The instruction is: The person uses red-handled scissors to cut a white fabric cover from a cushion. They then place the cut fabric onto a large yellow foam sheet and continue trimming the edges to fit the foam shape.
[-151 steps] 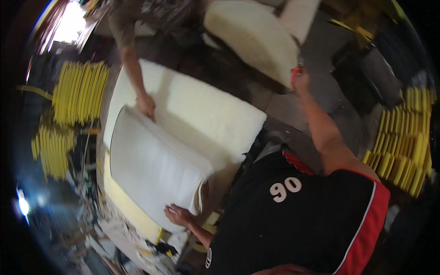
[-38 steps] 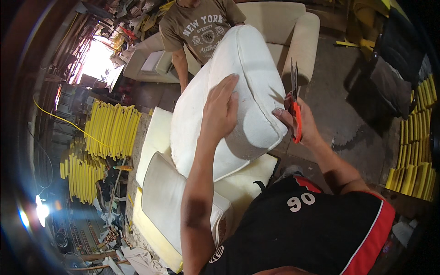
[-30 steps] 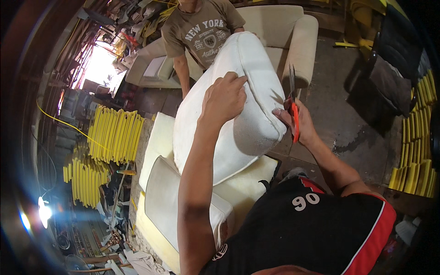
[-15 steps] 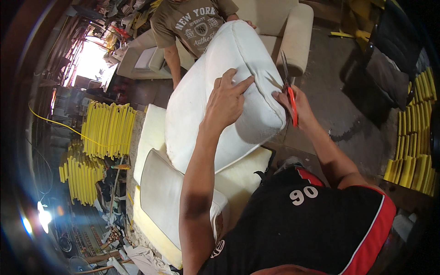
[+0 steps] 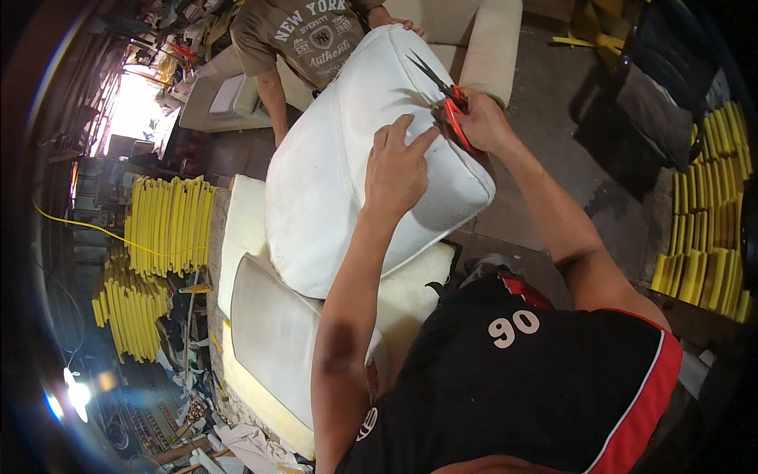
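Note:
A large white cushion with a piped seam lies over pale foam slabs and a grey cushion. My left hand rests on the white cushion with its fingers apart, beside the seam. My right hand grips scissors with orange-red handles at the seam near the right edge; their dark blades point up and left over the fabric. Across from me a person in a brown T-shirt has a hand at the cushion's far end.
A beige sofa stands behind the cushion. Stacks of yellow foam strips sit left and right. A dark chair is at the upper right, a hanging lamp at lower left. Scraps and clutter lie below the table.
The white cushion has come onto the pile in these five seconds. In the last second, my right hand and scissors moved up-left to the seam, and the blades now angle across the cushion.

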The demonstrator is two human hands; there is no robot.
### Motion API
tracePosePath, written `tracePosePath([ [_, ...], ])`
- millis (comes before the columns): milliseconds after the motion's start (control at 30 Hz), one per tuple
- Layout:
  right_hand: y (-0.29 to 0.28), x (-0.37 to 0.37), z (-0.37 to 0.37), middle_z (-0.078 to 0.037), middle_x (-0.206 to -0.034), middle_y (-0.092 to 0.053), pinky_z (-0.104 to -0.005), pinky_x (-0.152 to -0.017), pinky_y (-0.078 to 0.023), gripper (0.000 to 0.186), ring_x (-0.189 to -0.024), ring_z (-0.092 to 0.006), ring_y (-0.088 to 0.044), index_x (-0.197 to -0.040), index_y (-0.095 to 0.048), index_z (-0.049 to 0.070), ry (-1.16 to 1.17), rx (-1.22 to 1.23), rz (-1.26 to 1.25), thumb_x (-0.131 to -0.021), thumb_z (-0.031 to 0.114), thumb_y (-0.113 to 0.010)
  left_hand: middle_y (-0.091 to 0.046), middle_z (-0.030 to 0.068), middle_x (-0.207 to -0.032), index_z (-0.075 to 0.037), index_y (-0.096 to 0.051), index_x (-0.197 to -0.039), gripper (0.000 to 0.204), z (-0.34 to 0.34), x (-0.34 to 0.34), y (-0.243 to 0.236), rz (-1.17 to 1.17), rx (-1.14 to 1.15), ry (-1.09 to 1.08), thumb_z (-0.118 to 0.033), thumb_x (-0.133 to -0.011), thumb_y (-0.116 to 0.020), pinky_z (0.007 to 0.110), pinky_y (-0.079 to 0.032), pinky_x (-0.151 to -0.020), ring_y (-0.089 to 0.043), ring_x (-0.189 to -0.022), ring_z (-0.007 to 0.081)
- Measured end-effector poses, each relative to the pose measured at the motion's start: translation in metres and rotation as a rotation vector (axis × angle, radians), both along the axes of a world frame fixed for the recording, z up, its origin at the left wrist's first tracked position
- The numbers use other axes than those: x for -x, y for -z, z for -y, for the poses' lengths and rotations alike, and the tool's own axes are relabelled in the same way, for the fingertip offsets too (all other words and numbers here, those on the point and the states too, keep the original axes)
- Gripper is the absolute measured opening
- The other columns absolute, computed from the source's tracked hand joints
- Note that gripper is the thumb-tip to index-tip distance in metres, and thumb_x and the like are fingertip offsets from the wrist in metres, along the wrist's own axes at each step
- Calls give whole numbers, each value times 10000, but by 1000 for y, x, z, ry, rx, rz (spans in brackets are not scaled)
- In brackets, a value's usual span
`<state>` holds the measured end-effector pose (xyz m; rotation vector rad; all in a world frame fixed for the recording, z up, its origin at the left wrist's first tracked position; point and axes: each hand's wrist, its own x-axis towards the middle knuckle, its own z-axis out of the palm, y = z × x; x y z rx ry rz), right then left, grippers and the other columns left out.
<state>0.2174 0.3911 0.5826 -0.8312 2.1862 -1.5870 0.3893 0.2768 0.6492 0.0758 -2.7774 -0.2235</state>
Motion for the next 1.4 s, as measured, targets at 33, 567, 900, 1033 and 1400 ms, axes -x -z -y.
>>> tracePosePath([
  [33,5,3,2,-213,-1017,-701,-403,-833,-503,432,-954,-319,-679,-1102,-657,-37,-16,46,47,-871,323,-716,-539,167,-1313,-135,-649,-1223,391,0,1,3,-32,-54,-14,-37,-852,-572,445,-443,-1013,-499,-1208,364],
  [567,36,6,-7,-9,-985,-667,-216,-735,-504,377,-838,-66,-601,-1239,-573,-11,-50,318,329,-894,58,-709,-628,211,-697,24,-581,-731,307,5,41,2,129,-407,-292,-229,-905,-603,481,-470,-678,-600,-677,404],
  [900,-1,-7,-44,-136,-941,-699,-339,-733,-511,463,-813,-221,-638,-1129,-636,-48,124,-113,-116,-902,352,-694,-613,211,-735,33,-575,-767,289,3,35,33,-71,-495,-244,-209,-924,-597,436,-460,-661,-588,-670,364],
  [1033,-50,-28,-94,-64,-679,-618,-312,-552,-482,530,-608,-170,-601,-939,-680,7,-77,-175,157,-913,533,-631,-602,170,-704,-9,-537,-724,237,2,38,45,-124,-497,-213,-168,-885,-610,484,-436,-654,-575,-686,382],
  [1400,-54,-57,-96,-51,-528,-539,-274,-442,-434,790,-470,-133,-547,-719,-655,-4,-292,-344,539,-953,702,-391,-597,201,-731,12,-546,-737,275,2,38,58,-191,-435,-172,-193,-914,-592,473,-441,-646,-573,-677,387],
])
